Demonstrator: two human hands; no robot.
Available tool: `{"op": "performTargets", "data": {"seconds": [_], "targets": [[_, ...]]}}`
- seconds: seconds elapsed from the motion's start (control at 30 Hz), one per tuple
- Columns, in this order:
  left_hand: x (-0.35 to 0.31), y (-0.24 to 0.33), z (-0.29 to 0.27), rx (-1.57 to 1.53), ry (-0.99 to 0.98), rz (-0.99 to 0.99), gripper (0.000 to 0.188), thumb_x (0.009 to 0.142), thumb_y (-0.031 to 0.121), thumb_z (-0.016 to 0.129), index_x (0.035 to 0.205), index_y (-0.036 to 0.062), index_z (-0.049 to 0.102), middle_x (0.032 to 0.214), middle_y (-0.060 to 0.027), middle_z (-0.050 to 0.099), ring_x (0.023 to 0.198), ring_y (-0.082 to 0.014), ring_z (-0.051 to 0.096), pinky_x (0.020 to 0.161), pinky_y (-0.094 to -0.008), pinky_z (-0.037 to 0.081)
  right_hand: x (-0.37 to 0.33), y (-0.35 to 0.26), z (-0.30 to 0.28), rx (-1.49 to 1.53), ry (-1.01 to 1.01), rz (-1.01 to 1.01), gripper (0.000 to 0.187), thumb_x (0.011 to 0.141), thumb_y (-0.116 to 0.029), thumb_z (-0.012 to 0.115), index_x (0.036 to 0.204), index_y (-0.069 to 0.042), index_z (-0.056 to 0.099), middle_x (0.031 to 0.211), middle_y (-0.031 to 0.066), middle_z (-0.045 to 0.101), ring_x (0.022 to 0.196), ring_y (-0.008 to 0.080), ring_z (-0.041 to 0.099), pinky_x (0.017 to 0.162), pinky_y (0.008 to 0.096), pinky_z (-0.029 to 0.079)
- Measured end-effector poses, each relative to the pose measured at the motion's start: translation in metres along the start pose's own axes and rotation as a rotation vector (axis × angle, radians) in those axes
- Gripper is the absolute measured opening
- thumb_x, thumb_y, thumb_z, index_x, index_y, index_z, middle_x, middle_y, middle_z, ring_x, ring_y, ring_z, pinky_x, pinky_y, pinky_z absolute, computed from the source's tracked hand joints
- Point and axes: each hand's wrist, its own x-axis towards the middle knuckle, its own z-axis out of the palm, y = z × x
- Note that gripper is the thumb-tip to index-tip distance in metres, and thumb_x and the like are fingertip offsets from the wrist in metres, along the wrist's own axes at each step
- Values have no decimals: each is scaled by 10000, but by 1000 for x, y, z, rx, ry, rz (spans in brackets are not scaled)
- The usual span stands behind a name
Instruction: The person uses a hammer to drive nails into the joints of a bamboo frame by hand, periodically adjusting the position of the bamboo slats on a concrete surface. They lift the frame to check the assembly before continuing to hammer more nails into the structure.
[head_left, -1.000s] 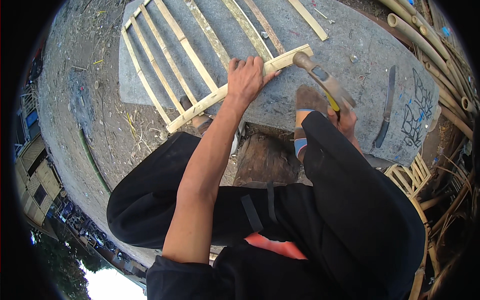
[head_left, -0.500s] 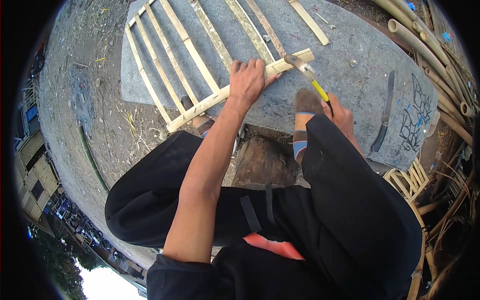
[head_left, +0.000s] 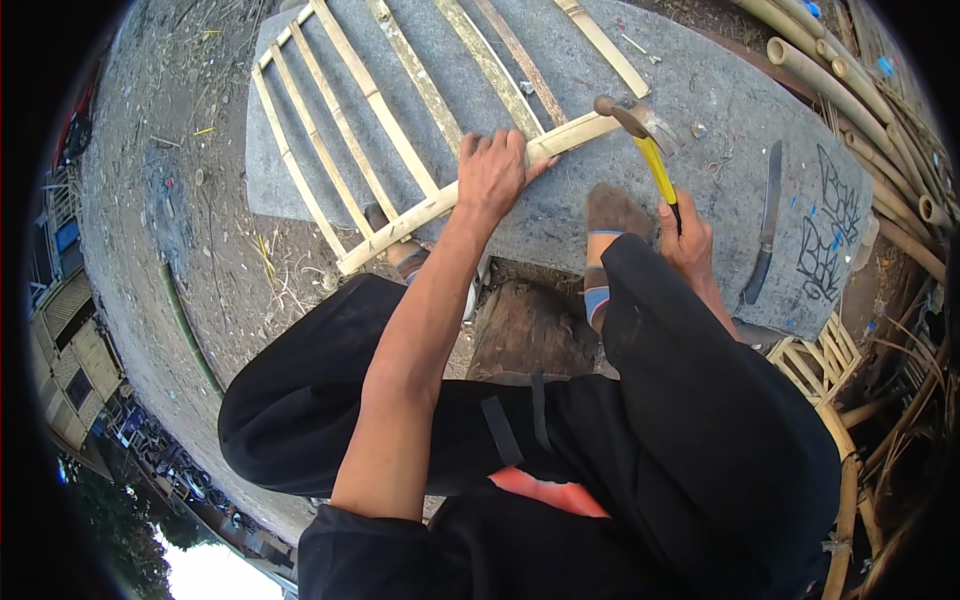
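Observation:
A ladder-like frame of pale bamboo slats (head_left: 345, 130) lies on a grey stone slab (head_left: 720, 70). My left hand (head_left: 492, 170) presses down on the frame's near cross rail (head_left: 420, 212), fingers wrapped over it. My right hand (head_left: 688, 235) grips the yellow-and-black handle of a hammer (head_left: 640, 125). The hammer's head hangs just above the right end of that rail. My socked foot (head_left: 610, 215) rests on the slab between both hands.
A long dark knife (head_left: 765, 220) lies on the slab to the right. Thick bamboo poles (head_left: 850, 90) are stacked along the far right. A small bamboo frame (head_left: 815, 360) leans at the lower right. Bare dirt ground with scraps (head_left: 180, 200) spreads left.
The hammer has swung from a raised, tilted position down toward the right end of the rail. My left hand has stayed on the rail.

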Motion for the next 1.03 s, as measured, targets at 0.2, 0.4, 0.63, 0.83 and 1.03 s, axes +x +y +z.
{"op": "performTargets", "data": {"seconds": [0.2, 0.4, 0.63, 0.83, 1.03], "targets": [[1, -3, -26, -4, -216, -13, 257, 820, 166, 651, 990, 49, 497, 770, -183, 668, 773, -349, 673, 946, -473, 426, -27, 15, -2, 126, 25, 152, 255, 1008, -250, 538, 1152, -43, 576, 641, 157, 553, 544, 305, 570, 524, 389, 423], [42, 3, -140, -43, -239, -75, 252, 889, 249, 628, 959, 36, 511, 784, -208, 676, 723, -379, 663, 829, -482, 471, -59, 46, -5, 280, 156, 388, 316, 1036, -306, 496, 1166, -31, 582, 639, 51, 503, 584, 117, 490, 535, 336, 389], [96, -29, -325, -27, -427, -150, 361, 1039, 396, 473, 1051, 51, 579, 780, -88, 583, 700, -187, 522, 651, -387, 431, -62, 47, 18, 315, 197, 362, 249, 1039, -285, 510, 1084, -48, 573, 635, -26, 446, 554, 56, 414, 498, 262, 336], [123, -57, -408, -32, -319, -251, 434, 1024, 401, 515, 1372, 149, 571, 851, -14, 581, 778, -127, 520, 718, -292, 441, -56, 29, 19, 281, 73, 387, 323, 1016, -307, 519, 1136, -16, 594, 727, 181, 565, 657, 273, 528, 637, 413, 437], [134, -71, -423, -92, -381, -268, 426, 1020, 404, 526, 1373, 170, 575, 807, 20, 525, 753, -99, 477, 702, -264, 419, -57, 43, 19, 331, 88, 348, 340, 1012, -329, 527, 1157, -30, 599, 764, 181, 603, 665, 295, 541, 645, 399, 444]]}}
